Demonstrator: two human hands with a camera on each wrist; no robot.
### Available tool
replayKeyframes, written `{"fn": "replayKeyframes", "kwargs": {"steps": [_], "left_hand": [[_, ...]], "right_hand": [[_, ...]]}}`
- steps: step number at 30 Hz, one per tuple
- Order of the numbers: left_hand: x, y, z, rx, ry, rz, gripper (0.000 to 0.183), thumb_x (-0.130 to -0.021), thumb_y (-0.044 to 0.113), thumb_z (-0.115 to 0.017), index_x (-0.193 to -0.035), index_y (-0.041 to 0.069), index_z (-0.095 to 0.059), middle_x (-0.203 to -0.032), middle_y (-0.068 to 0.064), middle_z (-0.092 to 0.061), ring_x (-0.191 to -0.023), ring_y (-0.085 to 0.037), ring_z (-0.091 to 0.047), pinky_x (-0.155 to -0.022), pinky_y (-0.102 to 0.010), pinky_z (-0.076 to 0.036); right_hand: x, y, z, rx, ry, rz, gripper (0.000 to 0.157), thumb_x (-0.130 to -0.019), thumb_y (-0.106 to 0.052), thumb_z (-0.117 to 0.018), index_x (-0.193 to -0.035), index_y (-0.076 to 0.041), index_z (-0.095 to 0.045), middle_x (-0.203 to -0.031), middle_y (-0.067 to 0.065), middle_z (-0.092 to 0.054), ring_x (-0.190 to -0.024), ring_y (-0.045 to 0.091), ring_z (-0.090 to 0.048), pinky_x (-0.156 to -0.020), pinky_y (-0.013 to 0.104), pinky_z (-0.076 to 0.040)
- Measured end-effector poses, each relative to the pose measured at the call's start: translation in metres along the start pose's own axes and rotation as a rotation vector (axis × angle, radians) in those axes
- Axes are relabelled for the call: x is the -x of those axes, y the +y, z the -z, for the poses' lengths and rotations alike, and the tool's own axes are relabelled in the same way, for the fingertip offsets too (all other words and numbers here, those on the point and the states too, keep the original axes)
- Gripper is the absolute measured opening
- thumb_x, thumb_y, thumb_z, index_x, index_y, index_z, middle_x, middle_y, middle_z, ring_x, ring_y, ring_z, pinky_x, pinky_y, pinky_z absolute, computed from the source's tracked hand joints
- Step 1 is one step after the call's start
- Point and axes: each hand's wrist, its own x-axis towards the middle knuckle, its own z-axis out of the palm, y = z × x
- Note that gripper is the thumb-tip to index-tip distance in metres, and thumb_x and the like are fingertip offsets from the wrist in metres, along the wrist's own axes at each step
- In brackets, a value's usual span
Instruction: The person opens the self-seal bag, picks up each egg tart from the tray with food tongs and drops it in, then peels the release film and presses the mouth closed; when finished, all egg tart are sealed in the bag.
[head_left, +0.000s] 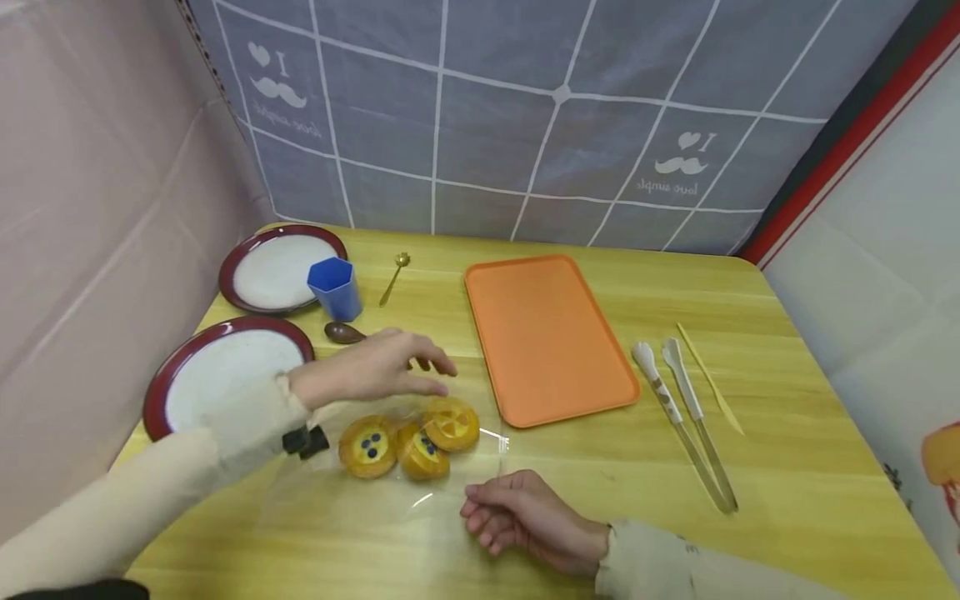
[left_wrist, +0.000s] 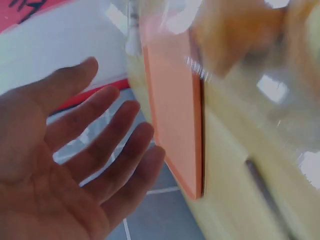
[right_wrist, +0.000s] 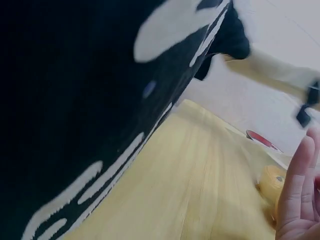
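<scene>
Three golden pastries [head_left: 423, 452], with dark blue dots on two of them, lie close together in or under a clear plastic sheet or bag [head_left: 423, 500]. My left hand [head_left: 378, 365] hovers just behind the pastries, fingers loosely spread; the left wrist view shows the same hand [left_wrist: 95, 150] with nothing in its palm. To the front right of the pastries is my right hand [head_left: 528, 518], its fingers loosely curled near the plastic's edge, with no grip on it visible. Only part of that hand [right_wrist: 302, 195] shows in the right wrist view.
An orange tray [head_left: 555, 342] lies behind and right of the pastries. Tongs [head_left: 693, 429] and a yellow stick [head_left: 708, 379] are farther right. At the left stand two red-rimmed plates [head_left: 225, 375], a blue cup [head_left: 335, 289], a brown spoon [head_left: 343, 332] and a small gold spoon [head_left: 393, 277].
</scene>
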Motion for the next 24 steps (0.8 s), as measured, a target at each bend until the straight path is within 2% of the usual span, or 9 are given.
{"fn": "replayKeyframes", "kwargs": {"steps": [2, 4, 7, 9, 13, 17, 19, 24], "left_hand": [[-0.026, -0.005, 0.014, 0.043, -0.092, -0.016, 0.032, -0.081, 0.045, -0.059, -0.105, 0.024, -0.064, -0.104, 0.008, -0.064, -0.092, -0.009, -0.059, -0.079, -0.027, -0.052], [-0.05, -0.011, 0.018, 0.052, -0.155, -0.031, 0.034, -0.082, 0.044, -0.058, -0.108, 0.022, -0.062, -0.106, 0.006, -0.064, -0.093, -0.01, -0.059, -0.079, -0.026, -0.051], [-0.08, -0.02, 0.013, 0.062, -0.279, -0.023, 0.041, -0.083, 0.046, -0.056, -0.114, 0.019, -0.059, -0.111, 0.003, -0.062, -0.101, -0.012, -0.057, -0.084, -0.027, -0.05], [-0.094, -0.022, 0.006, 0.048, -0.372, -0.015, 0.045, -0.083, 0.048, -0.055, -0.117, 0.018, -0.057, -0.113, 0.002, -0.06, -0.105, -0.012, -0.055, -0.089, -0.028, -0.047], [-0.105, -0.026, -0.008, 0.094, -0.518, 0.0, 0.033, -0.084, 0.036, -0.059, -0.105, 0.011, -0.063, -0.101, -0.003, -0.065, -0.089, -0.011, -0.058, -0.079, -0.025, -0.05], [-0.108, -0.029, -0.015, 0.192, -0.593, -0.004, 0.019, -0.085, 0.018, -0.059, -0.095, 0.003, -0.066, -0.092, -0.012, -0.067, -0.075, -0.016, -0.059, -0.07, -0.028, -0.053], [-0.108, -0.031, -0.017, 0.194, -0.589, 0.01, 0.018, -0.085, 0.017, -0.059, -0.094, 0.004, -0.066, -0.092, -0.01, -0.067, -0.075, -0.017, -0.059, -0.068, -0.029, -0.054], [-0.109, -0.031, -0.019, 0.112, -0.522, 0.059, 0.016, -0.082, 0.025, -0.064, -0.091, 0.012, -0.065, -0.087, 0.001, -0.064, -0.068, -0.011, -0.054, -0.053, -0.017, -0.045]], "right_hand": [[0.0, 0.0, 0.0, 0.012, 0.011, 0.009, 0.026, -0.083, -0.027, -0.058, -0.086, -0.001, -0.063, -0.067, -0.004, -0.065, -0.053, 0.0, -0.057, -0.05, 0.014, -0.051], [0.001, 0.0, 0.001, 0.018, 0.016, 0.008, 0.025, -0.084, -0.026, -0.058, -0.085, -0.002, -0.064, -0.067, -0.005, -0.065, -0.052, 0.0, -0.057, -0.05, 0.015, -0.051], [0.002, 0.0, 0.001, 0.028, 0.021, 0.009, 0.024, -0.084, -0.026, -0.057, -0.084, -0.003, -0.065, -0.066, -0.005, -0.065, -0.052, 0.0, -0.057, -0.05, 0.015, -0.051], [0.003, 0.0, 0.001, 0.03, 0.022, 0.007, 0.024, -0.085, -0.026, -0.057, -0.084, -0.003, -0.065, -0.066, -0.005, -0.065, -0.052, 0.0, -0.057, -0.05, 0.015, -0.051], [0.003, 0.001, 0.0, 0.037, 0.018, 0.01, 0.024, -0.084, -0.026, -0.058, -0.084, -0.003, -0.064, -0.066, -0.005, -0.065, -0.052, 0.001, -0.057, -0.05, 0.016, -0.051], [0.003, 0.001, 0.0, 0.043, 0.02, 0.009, 0.023, -0.084, -0.026, -0.058, -0.083, -0.004, -0.064, -0.066, -0.005, -0.065, -0.052, 0.001, -0.056, -0.05, 0.016, -0.051], [0.004, 0.0, 0.0, 0.046, 0.02, 0.006, 0.023, -0.084, -0.026, -0.058, -0.083, -0.004, -0.064, -0.067, -0.005, -0.064, -0.052, 0.001, -0.056, -0.05, 0.016, -0.051], [0.005, -0.002, 0.0, 0.055, 0.021, 0.002, 0.024, -0.084, -0.027, -0.058, -0.083, -0.004, -0.063, -0.067, -0.005, -0.064, -0.052, 0.001, -0.056, -0.05, 0.016, -0.051]]}}
